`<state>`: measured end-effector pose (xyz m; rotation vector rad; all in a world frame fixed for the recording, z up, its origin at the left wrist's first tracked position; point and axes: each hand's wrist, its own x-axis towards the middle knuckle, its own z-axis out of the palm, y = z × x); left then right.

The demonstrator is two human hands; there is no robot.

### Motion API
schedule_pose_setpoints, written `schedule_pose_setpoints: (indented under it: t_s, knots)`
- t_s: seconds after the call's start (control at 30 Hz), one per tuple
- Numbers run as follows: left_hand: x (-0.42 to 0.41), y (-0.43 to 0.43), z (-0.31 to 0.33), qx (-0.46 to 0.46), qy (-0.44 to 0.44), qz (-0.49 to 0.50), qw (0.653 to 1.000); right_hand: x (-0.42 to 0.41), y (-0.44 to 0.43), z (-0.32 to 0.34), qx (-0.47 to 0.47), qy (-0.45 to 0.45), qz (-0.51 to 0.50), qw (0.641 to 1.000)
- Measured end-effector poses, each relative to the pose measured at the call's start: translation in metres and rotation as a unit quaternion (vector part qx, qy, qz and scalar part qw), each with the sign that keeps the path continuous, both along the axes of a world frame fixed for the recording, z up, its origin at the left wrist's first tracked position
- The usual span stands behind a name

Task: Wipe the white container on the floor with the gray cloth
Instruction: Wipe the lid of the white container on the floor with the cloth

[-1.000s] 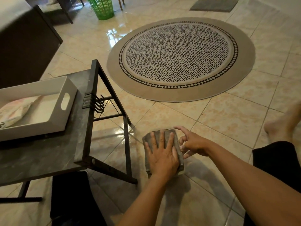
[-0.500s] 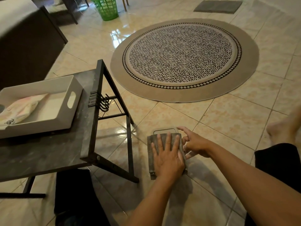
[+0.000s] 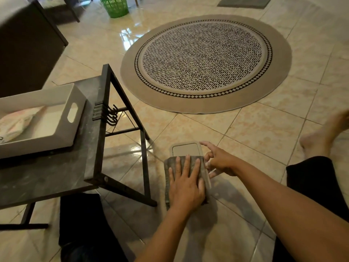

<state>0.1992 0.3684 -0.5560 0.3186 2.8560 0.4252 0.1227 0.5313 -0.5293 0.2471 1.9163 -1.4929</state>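
Floor (image 3: pixel 264 129) is glossy beige tile with pale grout lines and window glare at the far left. Round rug (image 3: pixel 205 63) lies far centre: tan border, checkered ring, black-dash pattern inside. Green basket (image 3: pixel 115 5) stands at the far edge, gray mat (image 3: pixel 243 1) far right. Dark table (image 3: pixel 47 167) at left with black frame and hooks on its right side; white tray (image 3: pixel 37 118) sits on it with a light cloth or bag inside, print on it too small to read.

White container (image 3: pixel 186 149) is on the floor, near centre, right of the table's leg. Gray cloth (image 3: pixel 167 178) covers its near part; the far end is bare. Left hand (image 3: pixel 186 184) lies flat, fingers spread, pressing the cloth. Right hand (image 3: pixel 220 160) touches the container's right edge with loosely curled fingers, not gripping anything. Bare foot (image 3: pixel 321 137) at right.
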Motion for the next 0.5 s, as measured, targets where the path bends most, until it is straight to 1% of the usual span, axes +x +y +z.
schedule_pose_setpoints:
  t_s: [0.07, 0.17, 0.27, 0.37, 0.5]
  knots:
    - [0.011, -0.008, 0.002, -0.017, 0.008, 0.002, 1.000, 0.001, -0.002, 0.001, 0.001, 0.001, -0.003, 1.000]
    - [0.018, 0.005, 0.002, -0.043, -0.006, 0.003, 0.999, -0.001, -0.005, 0.001, 0.015, 0.011, 0.004, 1.000]
    - [0.010, 0.017, 0.002, -0.042, -0.007, 0.014, 0.999, 0.000, -0.004, 0.002, 0.023, 0.016, 0.005, 1.000]
    - [0.002, 0.010, -0.002, -0.040, 0.002, 0.039, 0.998, 0.002, -0.002, 0.001, 0.010, 0.008, 0.005, 1.000]
    - [0.004, 0.006, -0.004, -0.043, 0.015, 0.023, 0.999, 0.003, 0.002, 0.002, -0.017, -0.013, 0.016, 1.000]
